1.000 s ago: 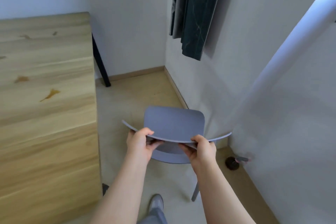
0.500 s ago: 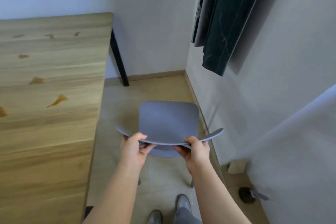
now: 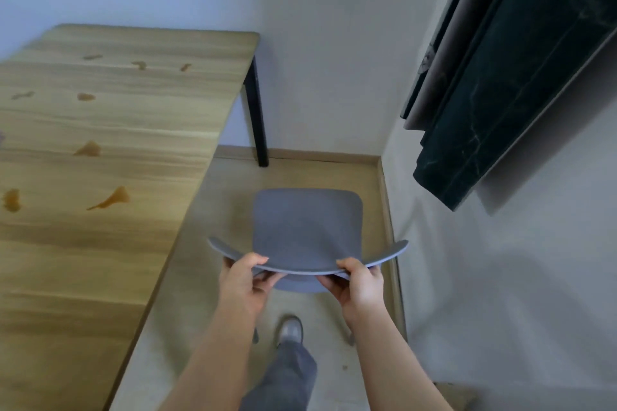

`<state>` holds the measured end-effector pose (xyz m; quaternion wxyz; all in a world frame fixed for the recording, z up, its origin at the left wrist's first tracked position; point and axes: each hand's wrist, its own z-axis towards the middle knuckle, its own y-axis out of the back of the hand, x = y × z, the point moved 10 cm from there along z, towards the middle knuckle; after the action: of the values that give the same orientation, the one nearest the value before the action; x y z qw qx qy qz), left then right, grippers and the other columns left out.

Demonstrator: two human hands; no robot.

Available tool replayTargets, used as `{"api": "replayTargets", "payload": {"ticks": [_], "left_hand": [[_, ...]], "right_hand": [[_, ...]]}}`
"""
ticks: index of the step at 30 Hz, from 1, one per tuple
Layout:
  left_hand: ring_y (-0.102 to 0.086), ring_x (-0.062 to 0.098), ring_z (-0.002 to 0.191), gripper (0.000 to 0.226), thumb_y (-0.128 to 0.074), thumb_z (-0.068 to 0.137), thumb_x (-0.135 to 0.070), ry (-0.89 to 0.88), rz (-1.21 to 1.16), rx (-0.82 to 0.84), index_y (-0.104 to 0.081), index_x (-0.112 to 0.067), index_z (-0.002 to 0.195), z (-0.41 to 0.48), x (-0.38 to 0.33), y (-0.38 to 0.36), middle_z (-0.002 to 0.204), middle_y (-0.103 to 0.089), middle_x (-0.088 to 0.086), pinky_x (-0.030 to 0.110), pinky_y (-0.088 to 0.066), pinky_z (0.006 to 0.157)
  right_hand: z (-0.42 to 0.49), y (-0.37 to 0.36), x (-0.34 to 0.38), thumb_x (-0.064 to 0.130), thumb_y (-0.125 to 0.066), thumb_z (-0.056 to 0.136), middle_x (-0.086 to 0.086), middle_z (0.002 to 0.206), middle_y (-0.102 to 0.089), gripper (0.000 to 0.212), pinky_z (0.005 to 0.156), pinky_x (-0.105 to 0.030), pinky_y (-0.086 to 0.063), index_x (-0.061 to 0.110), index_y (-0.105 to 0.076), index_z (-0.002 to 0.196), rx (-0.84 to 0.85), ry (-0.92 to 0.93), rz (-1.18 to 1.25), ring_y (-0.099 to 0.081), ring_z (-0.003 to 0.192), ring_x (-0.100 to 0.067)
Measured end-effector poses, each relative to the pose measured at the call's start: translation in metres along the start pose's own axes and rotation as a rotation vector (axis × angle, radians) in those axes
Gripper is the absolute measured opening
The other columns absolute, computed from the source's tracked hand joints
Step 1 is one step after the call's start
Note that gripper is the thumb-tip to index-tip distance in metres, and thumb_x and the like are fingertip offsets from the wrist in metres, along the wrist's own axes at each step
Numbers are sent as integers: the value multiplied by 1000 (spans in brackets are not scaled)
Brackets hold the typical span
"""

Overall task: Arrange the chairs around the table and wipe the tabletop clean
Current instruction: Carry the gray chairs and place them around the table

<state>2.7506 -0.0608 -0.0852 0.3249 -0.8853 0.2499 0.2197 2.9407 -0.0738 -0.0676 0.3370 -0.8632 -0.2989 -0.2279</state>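
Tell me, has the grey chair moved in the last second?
Yes. The grey chair, gripped by the left hand and right hand, has moved forward, nearer the table's black leg and far wall.

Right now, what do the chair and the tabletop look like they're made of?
The chair looks like moulded plastic, matte grey-blue: its back is a thin, smooth, curved shell. The tabletop looks like pale wood or wood-look laminate: long grain streaks run along it, under brownish stains.
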Motion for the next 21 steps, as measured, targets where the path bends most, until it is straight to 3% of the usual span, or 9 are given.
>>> {"api": "replayTargets", "payload": {"ticks": [8,11,13,17,21], "left_hand": [[-57,34,77,31,-36,83,16,35,-1,15,-42,-14,79,96,-36,-77,85,-52,17,47,-54,47],[-57,35,78,30,-36,85,16,50,-10,25,-45,-11,94,126,-54,-107,87,-52,17,52,-55,60],[-56,34,76,39,-36,85,17,41,-20,23,-45,-16,103,139,-64,-120,83,-52,16,51,-55,61],[-56,31,70,32,-37,84,17,19,10,39,-44,-13,84,163,-82,-144,75,-49,15,48,-54,59],[-52,29,65,30,-39,81,18,-28,18,-20,-44,-12,84,187,-93,-160,75,-47,12,41,-57,52]], "right_hand": [[95,-72,36,-13,-43,86,-18,94,-59,35,48,-33,-58,1,-51,117,-9,-11,-44,-60,74,-30],[125,-100,47,-12,-45,87,-21,102,-59,40,47,-30,-57,-4,-49,126,-19,-21,-65,-61,77,-31],[141,-114,54,-12,-45,87,-22,103,-58,41,47,-30,-57,-6,-48,127,-25,-16,-71,-60,77,-31],[173,-141,65,-11,-46,87,-24,103,-58,40,47,-31,-57,-9,-48,126,-28,-32,-78,-60,77,-32],[204,-159,76,-11,-46,87,-23,99,-58,33,46,-31,-57,-7,-51,120,-6,-62,-126,-59,75,-31]]}}
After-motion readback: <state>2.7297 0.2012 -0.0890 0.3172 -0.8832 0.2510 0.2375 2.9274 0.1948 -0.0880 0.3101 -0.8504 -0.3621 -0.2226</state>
